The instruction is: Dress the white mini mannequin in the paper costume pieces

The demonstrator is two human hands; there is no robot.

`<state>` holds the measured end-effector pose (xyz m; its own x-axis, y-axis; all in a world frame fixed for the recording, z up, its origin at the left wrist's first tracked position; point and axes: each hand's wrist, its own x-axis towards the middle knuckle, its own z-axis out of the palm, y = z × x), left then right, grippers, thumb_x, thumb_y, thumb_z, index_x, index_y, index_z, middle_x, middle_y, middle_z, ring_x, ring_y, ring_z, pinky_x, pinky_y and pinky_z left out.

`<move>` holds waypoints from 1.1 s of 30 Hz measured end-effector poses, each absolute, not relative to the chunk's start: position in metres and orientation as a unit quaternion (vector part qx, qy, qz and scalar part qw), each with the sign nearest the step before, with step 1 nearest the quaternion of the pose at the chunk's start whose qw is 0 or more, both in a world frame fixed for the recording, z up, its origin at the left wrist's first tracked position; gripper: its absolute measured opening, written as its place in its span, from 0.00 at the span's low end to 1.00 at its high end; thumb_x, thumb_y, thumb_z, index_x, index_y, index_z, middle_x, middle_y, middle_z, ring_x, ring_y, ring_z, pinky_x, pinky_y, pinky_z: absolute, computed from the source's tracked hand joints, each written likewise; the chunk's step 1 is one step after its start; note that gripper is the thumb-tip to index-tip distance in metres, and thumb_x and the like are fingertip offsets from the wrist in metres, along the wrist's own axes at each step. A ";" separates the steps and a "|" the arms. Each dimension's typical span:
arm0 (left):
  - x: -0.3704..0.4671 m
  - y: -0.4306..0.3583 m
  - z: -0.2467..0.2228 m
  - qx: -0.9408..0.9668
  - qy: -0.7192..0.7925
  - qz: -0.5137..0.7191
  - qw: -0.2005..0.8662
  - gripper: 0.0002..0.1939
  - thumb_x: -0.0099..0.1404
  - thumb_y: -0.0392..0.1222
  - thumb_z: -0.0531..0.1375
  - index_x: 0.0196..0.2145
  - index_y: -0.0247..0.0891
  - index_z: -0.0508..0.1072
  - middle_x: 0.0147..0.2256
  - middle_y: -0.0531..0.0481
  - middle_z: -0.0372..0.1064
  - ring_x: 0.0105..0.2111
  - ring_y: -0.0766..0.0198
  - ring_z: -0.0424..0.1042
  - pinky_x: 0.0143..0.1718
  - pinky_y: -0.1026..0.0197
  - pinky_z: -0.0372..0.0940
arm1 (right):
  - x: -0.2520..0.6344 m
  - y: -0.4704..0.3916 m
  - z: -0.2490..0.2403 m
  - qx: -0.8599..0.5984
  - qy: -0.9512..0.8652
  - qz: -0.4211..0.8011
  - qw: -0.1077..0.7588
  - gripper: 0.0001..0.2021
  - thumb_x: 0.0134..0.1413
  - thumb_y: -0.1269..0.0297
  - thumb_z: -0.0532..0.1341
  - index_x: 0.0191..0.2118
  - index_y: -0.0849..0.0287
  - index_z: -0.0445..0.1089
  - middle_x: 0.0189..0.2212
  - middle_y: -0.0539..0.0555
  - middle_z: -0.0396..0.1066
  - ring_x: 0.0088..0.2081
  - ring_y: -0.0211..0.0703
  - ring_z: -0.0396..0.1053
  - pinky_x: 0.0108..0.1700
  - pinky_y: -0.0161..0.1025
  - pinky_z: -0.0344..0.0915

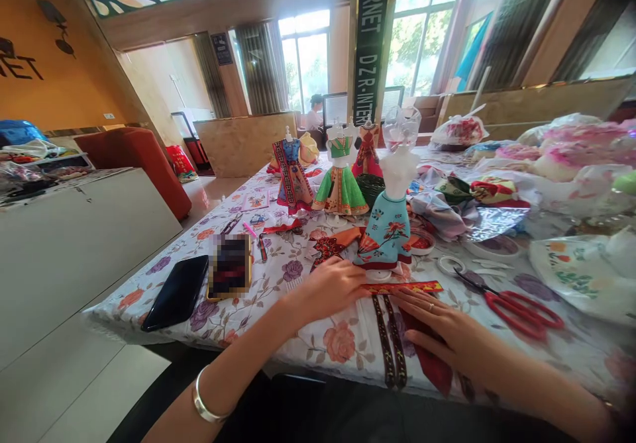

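Note:
A red and yellow patterned ribbon [420, 287] lies crosswise on the table, in front of a small white mannequin in a light blue skirt [385, 228]. My left hand [338, 287] has its fingers bent and together at the ribbon's left end. Stretched out and flat, the fingers of my right hand [442, 320] rest at the ribbon's lower edge. Two dark patterned ribbons [382, 340] hang toward the table's front edge between my hands. Dark red cloth [430, 360] lies partly under my right hand. Orange-red patterned cloth [335, 246] sits beyond my left hand.
Red-handled scissors [521, 310] and a tape roll [450, 265] lie at right. Two phones, one black [179, 291], one yellow-edged [247, 264], lie at left. Dressed mannequins, one in a green skirt [340, 190], stand behind. Bagged fabrics [566, 151] crowd the right. A person [314, 113] sits far back.

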<state>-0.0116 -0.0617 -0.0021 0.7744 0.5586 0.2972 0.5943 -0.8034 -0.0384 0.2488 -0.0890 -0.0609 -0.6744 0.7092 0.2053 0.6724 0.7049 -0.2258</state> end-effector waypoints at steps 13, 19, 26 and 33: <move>-0.093 -0.010 -0.008 -0.846 -0.495 -0.196 -0.026 0.15 0.63 0.42 0.59 0.48 0.40 0.73 0.50 0.45 0.71 0.51 0.56 0.69 0.53 0.54 0.63 | 0.223 -0.090 -0.045 -0.360 -0.916 0.106 0.144 0.28 0.62 0.51 0.51 0.63 0.58 0.55 0.63 0.55 0.54 0.63 0.49 0.54 0.62 0.50 0.57; -0.098 -0.002 -0.015 -0.856 -0.474 -0.195 -0.075 0.10 0.60 0.36 0.60 0.40 0.41 0.78 0.43 0.46 0.75 0.47 0.57 0.71 0.52 0.55 0.63 | 0.224 -0.086 -0.047 -0.359 -0.908 0.136 0.169 0.25 0.63 0.54 0.51 0.63 0.55 0.55 0.62 0.55 0.56 0.62 0.49 0.55 0.62 0.52 0.56; -0.095 -0.006 -0.006 -0.819 -0.510 -0.237 -0.115 0.09 0.59 0.38 0.59 0.36 0.39 0.78 0.38 0.46 0.77 0.39 0.58 0.74 0.43 0.58 0.65 | 0.226 -0.089 -0.056 -0.377 -0.895 0.121 0.208 0.28 0.63 0.55 0.51 0.66 0.53 0.46 0.65 0.56 0.50 0.65 0.49 0.49 0.62 0.54 0.55; -0.096 -0.007 0.002 -0.760 -0.576 -0.270 -0.134 0.20 0.63 0.54 0.53 0.35 0.36 0.77 0.24 0.49 0.74 0.23 0.62 0.71 0.29 0.62 0.63 | 0.225 -0.089 -0.049 -0.348 -0.909 0.122 0.194 0.26 0.63 0.57 0.51 0.65 0.52 0.50 0.64 0.55 0.53 0.65 0.50 0.49 0.62 0.56 0.54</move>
<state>-0.0959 -0.0072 0.0019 0.1910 0.9476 0.2560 0.8028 -0.3009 0.5147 0.2246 -0.0888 -0.0488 -0.6823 0.6798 0.2687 0.5852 0.7283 -0.3565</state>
